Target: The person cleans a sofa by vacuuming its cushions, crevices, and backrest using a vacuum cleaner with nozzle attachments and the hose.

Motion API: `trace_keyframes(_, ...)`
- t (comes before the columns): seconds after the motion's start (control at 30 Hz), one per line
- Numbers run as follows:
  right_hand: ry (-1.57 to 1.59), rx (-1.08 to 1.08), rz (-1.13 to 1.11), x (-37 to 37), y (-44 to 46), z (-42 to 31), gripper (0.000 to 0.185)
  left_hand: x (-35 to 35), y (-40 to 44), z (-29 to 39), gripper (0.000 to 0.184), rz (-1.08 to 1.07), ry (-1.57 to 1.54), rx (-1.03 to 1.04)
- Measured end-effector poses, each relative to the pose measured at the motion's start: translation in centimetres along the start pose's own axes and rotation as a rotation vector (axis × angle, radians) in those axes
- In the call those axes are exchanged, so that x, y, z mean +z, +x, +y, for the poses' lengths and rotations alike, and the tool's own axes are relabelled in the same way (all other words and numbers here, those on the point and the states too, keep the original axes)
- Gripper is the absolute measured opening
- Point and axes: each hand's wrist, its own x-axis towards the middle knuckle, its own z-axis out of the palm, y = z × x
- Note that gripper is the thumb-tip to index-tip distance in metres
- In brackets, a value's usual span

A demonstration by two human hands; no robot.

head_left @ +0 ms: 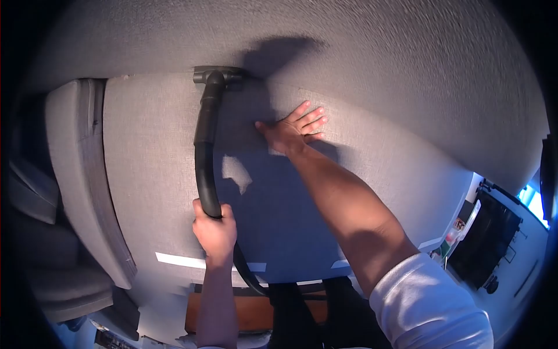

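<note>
My left hand [215, 231] is wrapped round the lower end of a black vacuum cleaner wand [204, 139]. At the wand's far end, a wide flat nozzle [224, 75] touches the grey sofa where the seat meets the backrest. Below my left hand a black hose [247, 273] curves down behind my forearm. My right hand [290, 129] lies flat on the grey seat cushion [151, 174], its fingers spread, to the right of the wand. Nothing is in it.
The sofa backrest [395, 75] rises along the top. A grey padded armrest [87, 168] borders the seat on the left. White strips [180, 260] run along the seat's front edge. Beyond are a brown wooden piece [200, 314] and a black screen [487, 238].
</note>
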Motion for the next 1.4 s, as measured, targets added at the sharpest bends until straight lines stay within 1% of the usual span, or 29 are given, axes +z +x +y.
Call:
trace_keyframes(0.03,-0.005,0.006,-0.004,0.0,-0.1,-0.1,0.145,0.3,0.2,-0.4,0.021,-0.019,-0.016,-0.032)
trace_keyframes(0.07,-0.01,0.012,-0.007,0.0,-0.2,-0.2,0.144,0.5,0.2,-0.8,0.021,-0.014,-0.032,-0.005)
trace_keyframes(0.2,-0.044,-0.007,-0.014,-0.3,-0.5,-0.3,0.143,-0.3,-0.3,-0.2,0.022,-0.052,-0.022,-0.043)
trace_keyframes(0.27,-0.016,0.013,-0.022,-0.5,-0.7,-0.4,0.145,-0.4,-1.5,0.2,0.024,-0.113,-0.173,-0.088)
trace_keyframes(0.3,-0.015,0.0,-0.017,-0.6,-0.7,-0.4,0.145,-0.4,-2.2,0.2,0.024,-0.099,-0.178,-0.085)
trace_keyframes(0.37,0.013,-0.007,-0.036,-0.7,-0.8,-0.2,0.144,-0.2,-4.3,-0.9,0.026,-0.139,-0.078,-0.081)
trace_keyframes(0.4,0.019,-0.021,-0.036,-0.6,-0.9,-0.3,0.144,0.1,-5.4,-1.5,0.027,-0.115,0.01,-0.068)
trace_keyframes(0.43,0.018,-0.034,-0.02,-0.6,-0.9,0.0,0.144,0.1,-6.5,-2.1,0.027,-0.108,0.011,-0.063)
trace_keyframes(0.5,0.031,-0.04,-0.01,-0.5,-1.2,0.8,0.144,-0.3,-8.5,-3.0,0.026,-0.116,-0.084,-0.097)
trace_keyframes(0.53,0.013,-0.071,0.004,-0.6,-1.4,0.8,0.144,-0.7,-9.2,-3.2,0.025,-0.141,-0.203,-0.12)
trace_keyframes(0.6,0.011,-0.084,0.026,-1.2,-1.0,2.8,0.144,-1.2,-10.3,-2.7,0.025,-0.125,-0.162,-0.054)
trace_keyframes(0.67,-0.006,-0.397,0.209,-1.7,0.4,5.4,0.142,-1.0,-10.5,-1.5,0.024,-0.1,-0.13,-0.001)
trace_keyframes(0.73,-0.043,-0.359,0.16,-2.3,0.5,6.9,0.142,0.3,-9.8,0.8,0.022,-0.205,-0.063,0.033)
trace_keyframes(0.77,-0.086,-0.332,0.112,-2.6,0.5,7.3,0.143,1.6,-9.1,1.5,0.024,-0.245,0.014,0.034)
trace_keyframes(0.8,-0.087,-0.324,0.111,-2.8,0.6,7.1,0.143,2.8,-8.1,2.4,0.025,-0.249,-0.01,0.044)
trace_keyframes(0.87,-0.22,-0.24,0.018,-3.1,1.2,6.2,0.143,5.2,-7.3,3.2,0.025,-0.259,-0.046,0.048)
trace_keyframes(0.9,-0.231,-0.233,0.016,-2.9,1.8,6.2,0.143,6.1,-7.7,3.3,0.025,-0.219,-0.053,0.082)
trace_keyframes(0.93,-0.2,-0.248,0.037,-2.3,2.3,6.3,0.143,6.8,-7.9,3.3,0.024,-0.181,-0.056,0.115)
trace_keyframes(0.97,-0.168,-0.261,0.055,-1.6,2.7,6.4,0.143,7.3,-8.0,3.2,0.024,-0.195,-0.053,0.104)
trace_keyframes(1.0,-0.179,-0.253,0.048,-0.8,3.4,6.6,0.143,7.6,-8.0,3.6,0.025,-0.242,-0.088,0.025)
trace_keyframes(1.03,-0.192,-0.248,0.088,0.0,4.2,6.6,0.142,7.9,-8.0,4.0,0.026,-0.281,-0.127,-0.054)
trace_keyframes(1.1,-0.208,-0.249,0.128,2.1,5.8,7.0,0.142,8.7,-8.3,4.1,0.028,-0.242,-0.115,-0.033)
trace_keyframes(1.17,-0.172,-0.336,0.347,4.1,7.4,7.9,0.144,9.5,-8.3,3.4,0.03,-0.193,-0.112,-0.013)
trace_keyframes(1.2,-0.184,-0.347,0.349,3.6,7.0,7.7,0.144,9.8,-8.3,2.7,0.033,-0.199,-0.097,0.019)
trace_keyframes(1.27,-0.186,-0.266,0.139,1.1,5.3,7.0,0.146,9.3,-8.4,1.3,0.035,-0.196,-0.086,0.046)
trace_keyframes(1.3,-0.195,-0.281,0.144,0.0,4.4,6.6,0.146,8.8,-8.0,0.6,0.036,-0.182,-0.023,0.064)
trace_keyframes(1.33,-0.219,-0.255,0.089,-1.0,3.6,6.2,0.146,8.0,-7.8,-0.2,0.036,-0.164,0.04,0.079)
trace_keyframes(1.37,-0.244,-0.229,0.031,-1.5,2.9,6.0,0.147,6.6,-8.1,-1.1,0.036,-0.146,0.035,0.068)
trace_keyframes(1.4,-0.219,-0.237,0.05,-1.3,2.9,6.2,0.149,4.8,-8.6,-2.0,0.034,-0.191,0.059,-0.048)
